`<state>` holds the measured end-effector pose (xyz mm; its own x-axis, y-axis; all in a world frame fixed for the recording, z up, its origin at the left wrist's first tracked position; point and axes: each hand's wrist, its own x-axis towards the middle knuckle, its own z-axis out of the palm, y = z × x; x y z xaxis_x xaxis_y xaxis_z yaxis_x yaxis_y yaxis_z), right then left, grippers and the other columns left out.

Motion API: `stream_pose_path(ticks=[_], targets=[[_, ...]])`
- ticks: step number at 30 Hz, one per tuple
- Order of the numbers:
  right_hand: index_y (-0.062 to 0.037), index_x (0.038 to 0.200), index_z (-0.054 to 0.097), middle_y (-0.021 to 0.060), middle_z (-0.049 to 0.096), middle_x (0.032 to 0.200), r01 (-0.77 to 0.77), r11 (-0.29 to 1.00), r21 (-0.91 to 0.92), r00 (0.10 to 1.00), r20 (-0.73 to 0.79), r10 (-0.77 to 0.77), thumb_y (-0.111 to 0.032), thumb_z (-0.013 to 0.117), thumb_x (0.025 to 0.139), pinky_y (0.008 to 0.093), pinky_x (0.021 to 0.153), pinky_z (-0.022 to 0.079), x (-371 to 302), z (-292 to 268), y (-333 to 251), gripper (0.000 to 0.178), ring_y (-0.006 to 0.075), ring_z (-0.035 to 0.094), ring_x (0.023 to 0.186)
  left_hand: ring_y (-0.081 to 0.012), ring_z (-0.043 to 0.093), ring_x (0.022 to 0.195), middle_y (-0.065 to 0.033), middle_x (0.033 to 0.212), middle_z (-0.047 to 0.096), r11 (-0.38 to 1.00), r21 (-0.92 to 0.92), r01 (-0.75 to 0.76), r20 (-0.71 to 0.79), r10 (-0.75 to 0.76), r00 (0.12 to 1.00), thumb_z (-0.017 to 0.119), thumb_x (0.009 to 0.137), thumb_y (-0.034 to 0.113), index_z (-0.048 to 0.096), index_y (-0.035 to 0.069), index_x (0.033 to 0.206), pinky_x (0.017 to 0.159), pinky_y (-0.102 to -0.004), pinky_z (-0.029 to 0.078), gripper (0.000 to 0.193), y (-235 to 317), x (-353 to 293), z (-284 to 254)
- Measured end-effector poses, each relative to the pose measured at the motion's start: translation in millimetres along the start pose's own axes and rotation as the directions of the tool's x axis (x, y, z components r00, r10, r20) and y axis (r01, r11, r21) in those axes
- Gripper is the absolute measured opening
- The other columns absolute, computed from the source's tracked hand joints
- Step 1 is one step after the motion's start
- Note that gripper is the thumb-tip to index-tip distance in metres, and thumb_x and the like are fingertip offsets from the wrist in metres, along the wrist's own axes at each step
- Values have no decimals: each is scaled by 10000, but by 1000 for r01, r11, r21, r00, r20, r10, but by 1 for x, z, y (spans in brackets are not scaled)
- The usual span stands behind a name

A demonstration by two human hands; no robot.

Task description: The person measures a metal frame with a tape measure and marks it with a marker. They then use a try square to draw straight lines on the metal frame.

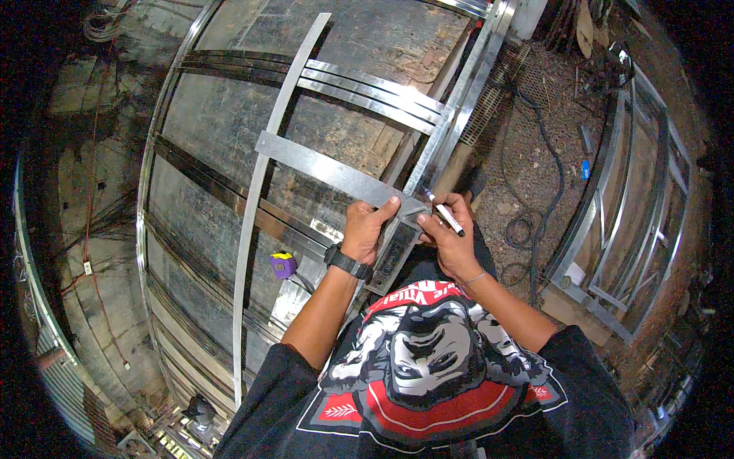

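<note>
A try square with a wide metal blade (329, 168) and a dark stock (395, 256) lies against a bright metal tube (425, 164) of a frame. My left hand (365, 228) is closed on the square near its corner, the thumb pressed on top of the blade. Between the fingers of my right hand (456, 241) is a white marker pen (446, 214) with a black end. Its tip points at the tube beside the square's corner. The blade's far end crosses a long flat metal strip (252, 206).
A purple and yellow tape measure (283, 265) sits on the dark panel to the left of my left forearm. Metal crossbars (375, 96) span the frame. On the right, a black cable (552, 176) runs over gravel beside another metal frame (604, 206). A blue object (586, 170) lies there.
</note>
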<state>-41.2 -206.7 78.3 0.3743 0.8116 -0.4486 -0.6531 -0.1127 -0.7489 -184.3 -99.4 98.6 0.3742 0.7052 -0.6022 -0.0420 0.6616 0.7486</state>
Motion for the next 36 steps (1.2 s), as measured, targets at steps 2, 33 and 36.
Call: stream_pose_path(ticks=[2, 33, 36], targets=[[-119, 1182, 527, -8, 636, 1013, 1, 1000, 15, 1000, 5, -1, -45, 785, 893, 219, 626, 585, 1, -1, 1, 394, 71, 643, 792, -162, 686, 715, -73, 876, 730, 1000, -7, 9, 2, -9, 1000, 788, 923, 136, 722, -22, 946, 637, -317, 553, 174, 0, -1, 0], [-20, 1094, 650, 51, 731, 892, 136, 932, -337, 987, 130, -97, -123, 674, 979, 218, 661, 489, 7, -9, -49, 156, 75, 648, 775, -122, 630, 628, -39, 756, 680, 1000, 14, 22, -73, -20, 997, 814, 898, 153, 684, 19, 763, 562, -311, 499, 231, 0, -4, 5], [-21, 1090, 656, 44, 725, 892, 142, 928, -344, 983, 162, -90, -114, 678, 973, 222, 678, 498, 12, -5, -50, 151, 77, 650, 785, -118, 615, 613, -24, 735, 663, 999, 46, 22, -65, -19, 998, 810, 900, 148, 661, 48, 724, 552, -316, 492, 251, -10, 3, -5]])
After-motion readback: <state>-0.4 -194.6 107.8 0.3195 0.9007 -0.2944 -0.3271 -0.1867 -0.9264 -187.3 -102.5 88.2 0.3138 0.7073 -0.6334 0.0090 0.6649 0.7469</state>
